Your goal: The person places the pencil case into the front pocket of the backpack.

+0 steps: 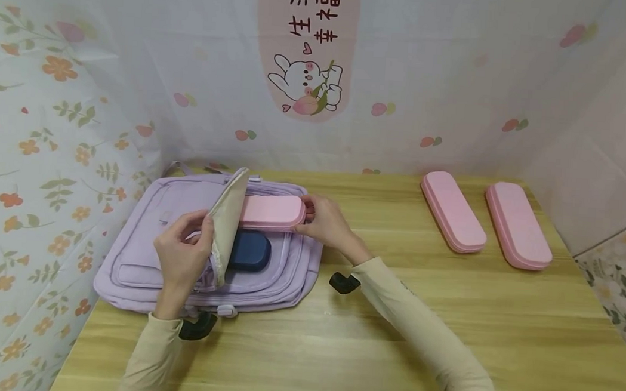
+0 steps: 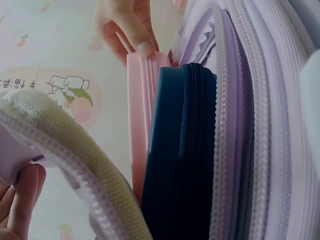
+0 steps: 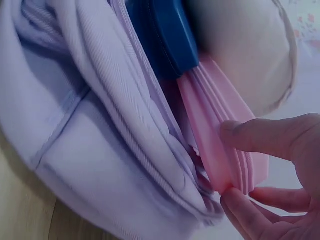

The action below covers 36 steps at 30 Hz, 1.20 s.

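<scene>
A lilac backpack [image 1: 144, 233] lies on the table with its front pocket unzipped. My left hand [image 1: 184, 256] pinches the edge of the pocket's flap [image 1: 225, 220] and lifts it, cream lining showing. Between the thumb and fingers of my right hand [image 1: 330, 223] is the near end of a pink pencil case [image 1: 271, 211], whose other end is hidden under the flap. A dark blue case [image 1: 252, 250] with a zipper lies beside it in the pocket, partly covered by the flap. In the right wrist view, my right fingers [image 3: 250, 212] grip the pink case's end.
Two more pink cases, a left one [image 1: 453, 212] and a right one [image 1: 519, 226], lie at the table's far right. The wooden table [image 1: 389, 355] meets a patterned cloth backdrop [image 1: 407, 64] behind and a floral cloth [image 1: 50, 173] on the left.
</scene>
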Motion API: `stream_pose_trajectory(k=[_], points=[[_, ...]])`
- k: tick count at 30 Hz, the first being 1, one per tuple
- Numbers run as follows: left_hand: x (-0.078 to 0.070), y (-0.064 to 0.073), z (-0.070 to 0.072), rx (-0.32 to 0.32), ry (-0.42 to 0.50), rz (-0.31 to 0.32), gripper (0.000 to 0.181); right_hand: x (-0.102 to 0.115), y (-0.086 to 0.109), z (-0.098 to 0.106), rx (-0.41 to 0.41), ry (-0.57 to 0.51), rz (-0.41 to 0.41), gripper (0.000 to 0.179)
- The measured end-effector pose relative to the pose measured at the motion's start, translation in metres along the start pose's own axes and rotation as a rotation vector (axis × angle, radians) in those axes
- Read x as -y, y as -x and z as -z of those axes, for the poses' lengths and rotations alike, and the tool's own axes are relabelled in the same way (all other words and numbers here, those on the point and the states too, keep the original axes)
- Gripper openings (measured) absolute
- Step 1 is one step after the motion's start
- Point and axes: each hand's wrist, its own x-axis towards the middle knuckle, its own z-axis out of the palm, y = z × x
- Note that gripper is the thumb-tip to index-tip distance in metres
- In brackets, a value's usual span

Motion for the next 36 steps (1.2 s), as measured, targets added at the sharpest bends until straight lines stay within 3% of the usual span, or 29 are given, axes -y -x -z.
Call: stream_pose_trajectory(k=[10,18,20,27,36], points=[[-0.013,0.002,0.0,0.0,0.01,0.004,0.013,0.009,-0.008,-0.019,-0.008,0.002,-0.018,0.06],[-0.018,0.001,-0.001,0.008,0.01,-0.024,0.012,0.014,-0.014,-0.034,0.006,-0.088,-0.038,0.048],[-0.019,0.001,-0.001,0.009,0.006,-0.025,0.012,0.014,-0.014,-0.039,-0.015,-0.064,-0.036,0.045],[-0.019,0.003,0.0,0.014,0.013,0.0,0.012,0.013,-0.013,-0.05,-0.088,0.057,0.0,0.04],[-0.007,0.003,0.002,-0.003,-0.016,-0.005,0.012,0.012,-0.007,-0.044,-0.08,-0.061,0.013,0.044]])
